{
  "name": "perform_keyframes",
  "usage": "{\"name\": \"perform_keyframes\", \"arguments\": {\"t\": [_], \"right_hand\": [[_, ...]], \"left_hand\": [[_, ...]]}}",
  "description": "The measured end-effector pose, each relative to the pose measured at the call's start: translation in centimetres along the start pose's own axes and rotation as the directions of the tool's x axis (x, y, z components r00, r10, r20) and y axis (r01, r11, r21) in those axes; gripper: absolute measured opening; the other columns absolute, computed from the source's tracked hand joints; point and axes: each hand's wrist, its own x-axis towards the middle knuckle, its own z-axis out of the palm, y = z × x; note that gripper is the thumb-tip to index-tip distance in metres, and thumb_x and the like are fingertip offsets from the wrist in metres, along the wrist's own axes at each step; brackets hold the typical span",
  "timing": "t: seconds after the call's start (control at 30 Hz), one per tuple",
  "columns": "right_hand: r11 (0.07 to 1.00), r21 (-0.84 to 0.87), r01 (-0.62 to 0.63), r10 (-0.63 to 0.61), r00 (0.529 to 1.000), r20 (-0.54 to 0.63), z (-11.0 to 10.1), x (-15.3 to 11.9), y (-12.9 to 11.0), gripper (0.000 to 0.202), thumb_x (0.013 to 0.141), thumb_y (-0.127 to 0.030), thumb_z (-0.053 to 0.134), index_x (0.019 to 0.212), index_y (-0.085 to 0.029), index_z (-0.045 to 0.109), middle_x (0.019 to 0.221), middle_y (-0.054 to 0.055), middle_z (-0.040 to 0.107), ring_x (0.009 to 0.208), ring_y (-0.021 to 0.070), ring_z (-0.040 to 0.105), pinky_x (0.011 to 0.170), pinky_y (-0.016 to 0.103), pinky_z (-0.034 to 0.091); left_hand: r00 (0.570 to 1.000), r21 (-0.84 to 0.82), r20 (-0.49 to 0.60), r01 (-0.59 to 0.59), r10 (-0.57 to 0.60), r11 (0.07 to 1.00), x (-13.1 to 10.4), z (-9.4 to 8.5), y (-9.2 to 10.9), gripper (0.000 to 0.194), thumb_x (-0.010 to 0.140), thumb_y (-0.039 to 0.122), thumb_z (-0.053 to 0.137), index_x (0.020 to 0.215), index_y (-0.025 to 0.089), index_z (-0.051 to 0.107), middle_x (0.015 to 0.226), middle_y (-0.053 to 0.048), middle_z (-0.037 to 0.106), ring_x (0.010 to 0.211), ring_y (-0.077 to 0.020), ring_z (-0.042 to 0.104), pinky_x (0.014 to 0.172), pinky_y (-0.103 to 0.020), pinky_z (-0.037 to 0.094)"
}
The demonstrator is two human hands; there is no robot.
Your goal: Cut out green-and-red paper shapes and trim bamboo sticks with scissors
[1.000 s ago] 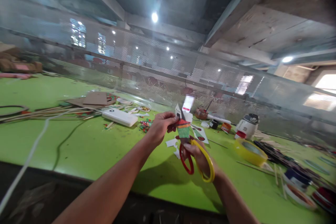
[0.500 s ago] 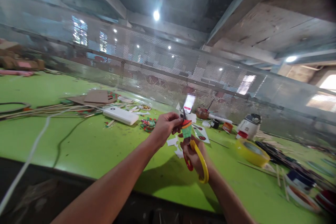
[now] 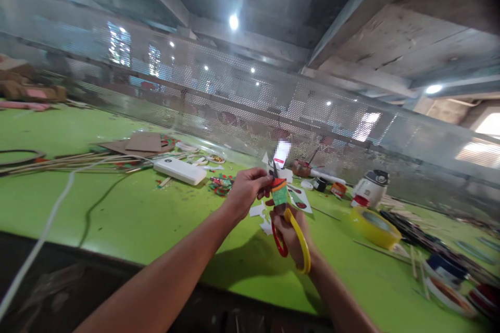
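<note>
Apparently light and easily creased, the piece (image 3: 279,196) was above the table (image 3: 156,229), best held by its rim; left hand (image 3: 248,188) pinching it; right hand (image 3: 294,229) gripping scissors (image 3: 300,234).

A pair of scissors (image 3: 306,250), one handle loop yellow and the other red, slants above the green table (image 3: 156,234), dark blade tips pointing toward the far edge and loops toward the near edge. A small painted piece (image 3: 279,195), red at the top with an orange band and a green panel below, is held up off the table between tips and loops, hiding the middle of the scissors. How far the blades are parted is too small to tell.
</note>
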Motion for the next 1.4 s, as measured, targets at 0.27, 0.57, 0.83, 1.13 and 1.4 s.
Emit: {"name": "perform_keyframes", "arguments": {"t": [0.27,0.57,0.83,1.13,1.4], "right_hand": [[1.0,0.003,-0.011,0.011,1.0,-0.003,0.1,0.1,0.8,0.026,0.079,-0.031,0.052,0.095,-0.013,0.06,0.058,-0.004,0.042,0.046,0.0068,0.031,0.041,0.02,0.025],[1.0,0.018,-0.001,0.002,1.0,-0.021,0.2,-0.2,1.1,0.012,0.077,-0.023,0.053,0.086,-0.016,0.056,0.061,-0.004,0.046,0.052,0.0082,0.038,0.045,0.019,0.032],[1.0,-0.026,0.0,-0.001,0.999,-0.04,0.4,-0.2,1.7,0.016,0.08,-0.025,0.051,0.091,-0.017,0.059,0.068,-0.002,0.052,0.047,0.0071,0.035,0.043,0.02,0.03],[0.99,-0.136,0.023,-0.048,0.982,-0.181,-0.3,0.9,2.3,0.013,0.078,-0.028,0.051,0.076,-0.016,0.057,0.057,-0.003,0.047,0.047,0.0095,0.037,0.042,0.022,0.029],[0.975,-0.211,-0.064,0.038,0.991,-0.125,-1.5,2.1,1.6,0.021,0.066,-0.024,0.052,0.084,-0.015,0.059,0.054,-0.001,0.053,0.049,0.0152,0.05,0.047,0.026,0.038]], "left_hand": [[1.0,0.005,0.001,-0.026,0.026,1.0,0.1,0.0,-0.2,0.015,0.07,0.02,0.063,0.057,0.014,0.056,0.047,0.001,0.05,0.043,-0.0073,0.04,0.042,-0.023,0.026],[1.0,-0.028,-0.007,-0.003,0.003,1.0,0.0,0.0,-0.5,0.015,0.07,0.019,0.06,0.057,0.013,0.056,0.047,0.001,0.05,0.042,-0.0069,0.04,0.042,-0.022,0.024],[1.0,-0.063,-0.019,0.019,-0.02,0.998,0.0,0.2,-0.5,0.015,0.068,0.019,0.061,0.056,0.014,0.055,0.047,0.001,0.049,0.042,-0.0066,0.039,0.042,-0.022,0.024],[0.998,-0.12,0.043,0.056,-0.051,0.991,0.1,0.0,-0.9,0.012,0.069,0.02,0.062,0.06,0.014,0.056,0.054,0.0,0.052,0.046,-0.0075,0.045,0.043,-0.022,0.028],[0.991,-0.255,0.018,0.134,-0.134,0.958,0.6,-0.6,-0.2,0.016,0.066,0.017,0.066,0.071,0.017,0.05,0.066,0.0,0.058,0.064,-0.0133,0.06,0.057,-0.024,0.044]]}}
